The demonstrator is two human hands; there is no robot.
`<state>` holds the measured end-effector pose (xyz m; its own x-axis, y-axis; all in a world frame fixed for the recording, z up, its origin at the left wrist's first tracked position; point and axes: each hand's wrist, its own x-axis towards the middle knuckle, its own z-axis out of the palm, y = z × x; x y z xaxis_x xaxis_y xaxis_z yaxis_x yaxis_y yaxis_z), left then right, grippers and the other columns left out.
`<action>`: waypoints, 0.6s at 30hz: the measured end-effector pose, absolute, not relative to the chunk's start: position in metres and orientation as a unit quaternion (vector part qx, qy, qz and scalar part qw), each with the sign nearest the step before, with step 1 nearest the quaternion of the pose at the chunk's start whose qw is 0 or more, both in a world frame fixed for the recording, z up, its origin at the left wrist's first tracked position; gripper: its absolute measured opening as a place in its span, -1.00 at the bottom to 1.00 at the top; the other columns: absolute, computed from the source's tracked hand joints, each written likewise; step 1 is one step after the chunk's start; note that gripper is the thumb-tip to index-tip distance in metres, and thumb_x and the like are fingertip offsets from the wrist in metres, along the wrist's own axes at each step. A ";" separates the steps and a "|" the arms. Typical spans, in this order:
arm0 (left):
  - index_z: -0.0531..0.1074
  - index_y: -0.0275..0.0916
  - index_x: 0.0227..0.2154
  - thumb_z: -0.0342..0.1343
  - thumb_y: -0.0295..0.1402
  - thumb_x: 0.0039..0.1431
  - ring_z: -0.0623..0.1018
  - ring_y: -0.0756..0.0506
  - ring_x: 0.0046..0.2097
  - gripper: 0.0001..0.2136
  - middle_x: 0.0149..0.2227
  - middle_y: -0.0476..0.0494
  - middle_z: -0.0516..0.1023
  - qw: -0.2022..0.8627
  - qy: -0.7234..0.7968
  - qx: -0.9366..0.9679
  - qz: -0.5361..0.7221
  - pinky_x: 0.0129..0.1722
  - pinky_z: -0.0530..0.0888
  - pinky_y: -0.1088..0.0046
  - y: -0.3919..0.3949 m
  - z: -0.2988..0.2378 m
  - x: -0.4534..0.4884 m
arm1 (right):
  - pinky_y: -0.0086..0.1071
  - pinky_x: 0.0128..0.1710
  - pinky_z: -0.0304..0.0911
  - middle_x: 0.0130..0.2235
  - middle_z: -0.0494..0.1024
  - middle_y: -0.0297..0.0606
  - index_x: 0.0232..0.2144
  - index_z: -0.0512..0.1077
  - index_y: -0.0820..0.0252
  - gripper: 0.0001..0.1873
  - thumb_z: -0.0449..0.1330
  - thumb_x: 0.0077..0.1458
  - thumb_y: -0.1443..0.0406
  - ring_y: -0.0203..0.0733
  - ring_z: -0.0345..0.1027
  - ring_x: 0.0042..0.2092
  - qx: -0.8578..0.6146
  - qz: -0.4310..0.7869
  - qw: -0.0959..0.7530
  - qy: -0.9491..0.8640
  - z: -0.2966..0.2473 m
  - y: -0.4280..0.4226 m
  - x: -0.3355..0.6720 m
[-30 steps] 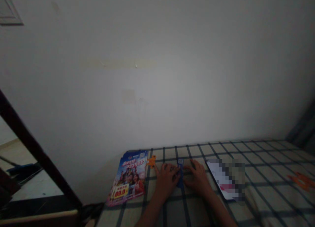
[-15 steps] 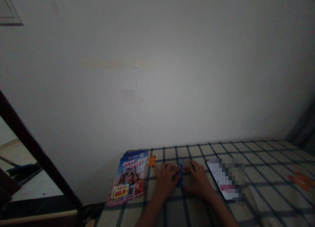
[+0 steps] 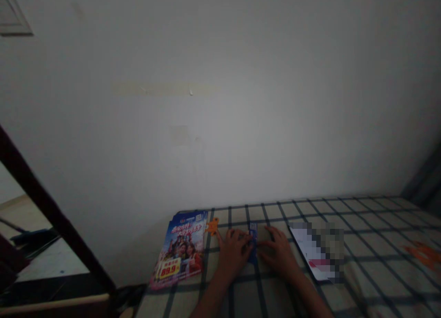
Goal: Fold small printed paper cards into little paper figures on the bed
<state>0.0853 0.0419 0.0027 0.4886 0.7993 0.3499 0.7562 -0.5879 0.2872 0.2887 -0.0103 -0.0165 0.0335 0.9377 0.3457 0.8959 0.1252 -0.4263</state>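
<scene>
A narrow, folded blue leaflet (image 3: pixel 253 251) with a QR code at its top end lies upright in view on the checked cloth, between my hands. My left hand (image 3: pixel 236 250) presses bent fingers onto its left edge, holding it down. My right hand (image 3: pixel 277 251) rests along the right side, fingers apart, some fingertips at or very close to the leaflet's edge. Left of my hands is a stack of printed leaflets (image 3: pixel 184 244), the top one showing people and "89.9". An orange cartoon-like shape (image 3: pixel 212 226) sits between that stack and my left hand.
A phone or tablet (image 3: pixel 313 258) with a bright, partly blurred-out screen lies right of my hands. The checked cloth (image 3: pixel 372 244) meets a pale wall (image 3: pixel 275 102) behind. A dark slanted bar (image 3: pixel 51 207) stands at the left. Another orange patch (image 3: pixel 423 253) is far right.
My right hand's fingers have shifted slightly lower along the folded leaflet's right side. My left hand and the other things stay almost where they were.
</scene>
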 end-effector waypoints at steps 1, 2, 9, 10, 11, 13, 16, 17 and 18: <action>0.43 0.30 0.06 0.05 -0.06 0.30 0.34 -0.29 0.14 -0.71 0.06 0.00 0.50 0.045 0.453 0.862 0.225 0.19 -0.16 -0.49 0.042 0.003 0.085 | 0.02 0.31 -0.04 0.28 0.27 -0.23 -0.18 0.60 -0.10 -0.74 0.26 0.05 0.17 0.07 0.01 0.33 -0.665 0.037 0.281 -0.691 -0.017 -0.009 0.288; 0.43 0.30 0.06 0.06 -0.07 0.29 0.33 -0.29 0.14 -0.70 0.06 0.00 0.50 0.043 0.454 0.862 0.223 0.19 -0.16 -0.49 0.042 0.002 0.086 | 0.02 0.30 -0.03 0.28 0.27 -0.23 -0.16 0.60 -0.11 -0.73 0.26 0.04 0.18 0.08 0.00 0.33 -0.669 0.037 0.277 -0.689 -0.017 -0.008 0.288; 0.43 0.28 0.07 0.03 -0.05 0.31 0.31 -0.29 0.15 -0.70 0.06 -0.01 0.50 0.061 0.449 0.859 0.237 0.19 -0.27 -0.49 0.043 0.002 0.086 | 0.06 0.28 -0.01 0.28 0.26 -0.23 -0.09 0.57 -0.19 -0.66 0.26 0.04 0.19 0.15 -0.03 0.34 -0.722 0.009 0.257 -0.642 -0.018 0.002 0.285; 0.42 0.29 0.07 0.02 -0.05 0.32 0.31 -0.29 0.15 -0.70 0.06 0.00 0.50 0.063 0.447 0.860 0.237 0.19 -0.27 -0.50 0.043 0.002 0.086 | 0.06 0.28 0.00 0.28 0.26 -0.24 -0.08 0.57 -0.21 -0.66 0.26 0.04 0.18 0.15 -0.03 0.34 -0.725 0.005 0.255 -0.639 -0.018 0.003 0.284; 0.42 0.29 0.08 0.02 -0.05 0.32 0.32 -0.29 0.15 -0.70 0.06 0.00 0.50 0.064 0.446 0.861 0.236 0.19 -0.25 -0.50 0.042 0.003 0.085 | 0.06 0.27 0.01 0.28 0.26 -0.25 -0.08 0.56 -0.22 -0.65 0.26 0.04 0.17 0.16 -0.02 0.34 -0.728 0.002 0.255 -0.637 -0.017 0.004 0.284; 0.43 0.28 0.07 0.03 -0.05 0.31 0.32 -0.28 0.14 -0.70 0.05 -0.01 0.51 0.058 0.447 0.861 0.236 0.20 -0.21 -0.49 0.042 0.004 0.085 | 0.07 0.26 0.01 0.27 0.27 -0.26 -0.06 0.55 -0.24 -0.65 0.26 0.05 0.14 0.17 -0.02 0.33 -0.732 -0.002 0.256 -0.632 -0.014 0.007 0.284; 0.45 0.27 0.05 0.05 -0.06 0.30 0.33 -0.28 0.13 -0.71 0.04 -0.01 0.51 0.047 0.448 0.860 0.241 0.20 -0.18 -0.48 0.041 0.004 0.085 | 0.12 0.25 0.01 0.26 0.28 -0.26 -0.05 0.54 -0.26 -0.64 0.26 0.06 0.11 0.20 -0.02 0.33 -0.739 -0.005 0.260 -0.622 -0.010 0.012 0.284; 0.44 0.27 0.05 0.05 -0.06 0.30 0.33 -0.28 0.13 -0.71 0.04 -0.01 0.51 0.045 0.446 0.861 0.241 0.20 -0.17 -0.48 0.041 0.004 0.086 | 0.13 0.24 0.01 0.26 0.28 -0.25 -0.05 0.54 -0.26 -0.64 0.27 0.05 0.10 0.21 -0.02 0.33 -0.741 -0.005 0.262 -0.619 -0.009 0.013 0.284; 0.45 0.27 0.05 0.05 -0.06 0.30 0.33 -0.28 0.13 -0.71 0.04 0.00 0.51 0.045 0.446 0.861 0.240 0.20 -0.17 -0.48 0.041 0.004 0.086 | 0.14 0.24 0.00 0.26 0.28 -0.25 -0.05 0.53 -0.26 -0.63 0.27 0.05 0.10 0.21 -0.01 0.32 -0.742 -0.005 0.264 -0.616 -0.008 0.015 0.283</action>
<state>0.0858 0.0412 0.0035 0.4873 0.7892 0.3737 0.7461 -0.5987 0.2914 0.2833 0.0150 -0.0083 0.2416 0.9115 0.3329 0.9172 -0.1025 -0.3850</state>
